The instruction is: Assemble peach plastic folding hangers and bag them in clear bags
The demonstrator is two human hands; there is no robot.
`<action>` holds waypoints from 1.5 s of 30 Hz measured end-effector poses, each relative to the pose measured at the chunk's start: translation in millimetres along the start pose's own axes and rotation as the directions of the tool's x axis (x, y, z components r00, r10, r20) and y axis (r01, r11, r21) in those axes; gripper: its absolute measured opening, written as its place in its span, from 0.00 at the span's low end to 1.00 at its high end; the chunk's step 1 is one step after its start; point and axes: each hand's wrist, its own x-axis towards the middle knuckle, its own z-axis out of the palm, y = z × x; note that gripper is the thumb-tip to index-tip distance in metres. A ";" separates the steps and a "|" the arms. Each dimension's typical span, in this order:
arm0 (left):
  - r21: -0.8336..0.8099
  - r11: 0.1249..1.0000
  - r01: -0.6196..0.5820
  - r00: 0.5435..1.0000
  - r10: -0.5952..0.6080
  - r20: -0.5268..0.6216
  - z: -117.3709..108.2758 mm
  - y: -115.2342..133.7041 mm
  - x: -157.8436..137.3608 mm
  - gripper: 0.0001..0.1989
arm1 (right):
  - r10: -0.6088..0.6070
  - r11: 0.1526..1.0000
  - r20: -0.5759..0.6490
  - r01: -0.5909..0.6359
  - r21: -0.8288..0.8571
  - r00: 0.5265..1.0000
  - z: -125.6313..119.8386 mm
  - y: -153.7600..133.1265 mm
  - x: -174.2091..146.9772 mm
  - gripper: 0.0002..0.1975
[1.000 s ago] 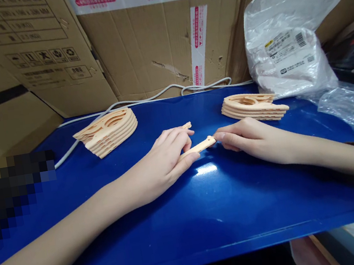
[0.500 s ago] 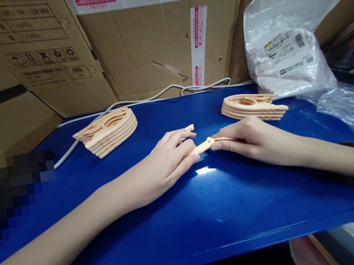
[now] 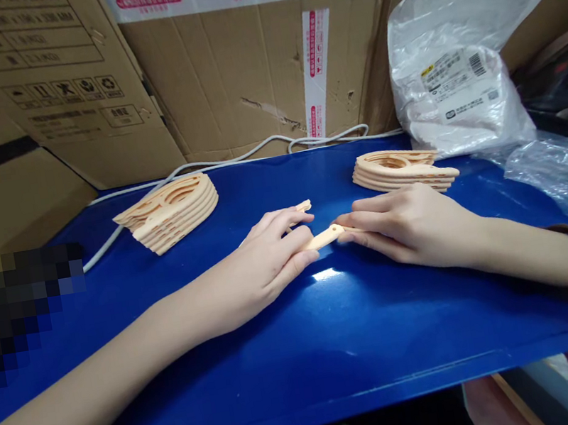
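Note:
My left hand (image 3: 277, 253) is closed over a flat beige piece (image 3: 325, 237) with a small round hole near its end. A second tip of beige (image 3: 304, 206) sticks out past its fingers; most of that piece lies hidden under the hand. Opposite it, my right hand (image 3: 407, 225) pinches another thin beige piece (image 3: 351, 229), largely covered by the fingers. The ends of the two pieces meet between my hands, low over the blue table (image 3: 285, 356). Whether they are joined I cannot tell.
Behind my left hand stands a stack of several beige curved pieces (image 3: 174, 215); a similar stack (image 3: 401, 172) sits behind my right hand. A white cable (image 3: 253, 151) runs along the back, before a cardboard box (image 3: 220, 79). Clear plastic packaging (image 3: 458, 84) fills the right back.
My right hand has turned over its piece, its fingers now hiding more of it. The holed end held by my left hand shows more fully. My left hand has barely moved.

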 end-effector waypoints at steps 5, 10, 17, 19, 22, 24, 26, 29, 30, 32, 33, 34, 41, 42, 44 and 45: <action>-0.007 1.000 -0.008 1.000 0.008 0.004 0.6 -0.7 -0.5 0.18 | -0.044 0.995 -0.045 0.040 -0.094 0.998 -0.6 0.3 -0.1 0.21; -0.002 0.999 -0.053 0.999 0.053 -0.004 1.3 -1.8 -0.7 0.16 | -0.050 0.995 -0.063 0.044 -0.092 0.997 -1.7 -1.2 1.3 0.22; -0.009 0.998 -0.068 0.998 0.068 -0.002 0.4 -0.5 -0.6 0.16 | -0.049 0.997 -0.061 0.045 -0.063 0.997 -2.6 -1.6 1.6 0.20; -0.009 0.998 -0.068 0.998 0.068 -0.005 0.8 -0.8 -0.7 0.16 | -0.052 0.998 -0.038 0.050 -0.041 0.998 -2.1 -0.5 1.8 0.20; -0.008 0.998 -0.069 0.998 0.069 -0.011 1.5 -1.7 -0.7 0.15 | -0.052 0.999 -0.006 0.052 -0.005 0.999 -1.4 1.1 2.0 0.21; -0.005 0.997 -0.072 0.997 0.072 -0.013 1.8 -2.0 -0.4 0.15 | -0.053 0.999 0.004 0.053 0.004 0.999 -1.1 1.8 1.9 0.21; 0.000 0.997 -0.076 0.997 0.076 -0.013 1.9 -2.0 -0.1 0.15 | -0.056 0.998 0.006 0.056 0.005 0.998 -0.7 1.9 1.4 0.21; 0.011 0.997 -0.075 0.997 0.075 -0.009 2.0 -1.7 0.4 0.15 | -0.048 0.999 0.029 0.047 0.020 0.998 0.0 1.4 0.5 0.22; 0.012 0.997 -0.074 0.997 0.074 -0.009 2.1 -1.6 0.4 0.15 | -0.042 0.999 0.044 0.041 0.029 0.998 0.2 1.2 0.2 0.22; 0.015 0.997 -0.073 0.997 0.073 -0.005 2.2 -1.3 0.2 0.15 | -0.033 0.999 0.062 0.030 0.041 0.998 0.5 0.6 0.0 0.22; 0.018 0.997 -0.074 0.997 0.074 -0.002 2.2 -1.2 0.1 0.15 | -0.029 0.999 0.065 0.027 0.043 0.997 0.6 0.4 0.0 0.22; 0.021 0.997 -0.075 0.997 0.075 0.002 2.2 -1.0 -0.1 0.15 | -0.027 0.999 0.068 0.024 0.045 0.997 0.6 0.2 0.0 0.22; 0.008 0.996 -0.094 0.996 0.094 -0.005 1.9 -0.5 -0.4 0.14 | -0.001 0.998 0.080 -0.004 0.057 0.997 0.6 -1.0 1.2 0.22; 0.002 0.995 -0.095 0.995 0.095 -0.006 1.9 -0.5 -0.2 0.14 | 0.000 0.998 0.081 -0.005 0.063 0.997 0.8 -1.3 1.3 0.22; -0.006 0.996 -0.094 0.996 0.094 0.000 1.9 -0.1 0.2 0.14 | -0.001 0.997 0.079 -0.006 0.081 0.997 1.4 -1.8 1.2 0.22; -0.012 0.996 -0.092 0.996 0.092 0.003 1.7 0.3 0.4 0.14 | -0.001 0.996 0.074 -0.005 0.088 0.997 1.8 -2.1 1.1 0.22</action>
